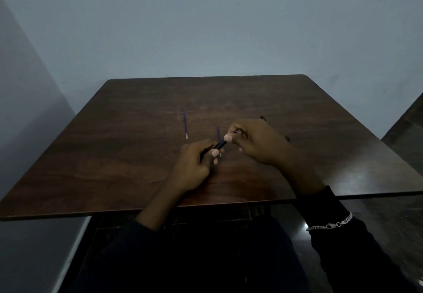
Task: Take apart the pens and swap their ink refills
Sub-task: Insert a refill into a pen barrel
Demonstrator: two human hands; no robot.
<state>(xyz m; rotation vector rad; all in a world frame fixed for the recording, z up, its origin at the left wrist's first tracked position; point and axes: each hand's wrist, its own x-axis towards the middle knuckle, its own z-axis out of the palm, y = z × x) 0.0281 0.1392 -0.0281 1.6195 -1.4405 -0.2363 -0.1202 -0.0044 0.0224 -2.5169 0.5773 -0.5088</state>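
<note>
Nearest thing is a silver chain bracelet (332, 224) over the dark right sleeve. Past that, the left hand (194, 163) is wrapped round the near end of a slim black plastic pen barrel (219, 145), held just above the dark brown wooden table (114, 155). The right hand (256, 142) pinches its far end, where something thin and bluish pokes out; can't tell if that's a tip or a refill.

My take: keep the left grip firm, turn only with the right fingertips, and pull straight along the axis so nothing bends.

Count: one barrel in hand and two thin blue ink refills lying flat, one just behind the barrel (218, 132) and one farther left (185, 125). There are also two dark bits (262, 117) (288, 138) peeking out behind the right hand, unidentifiable.
</note>
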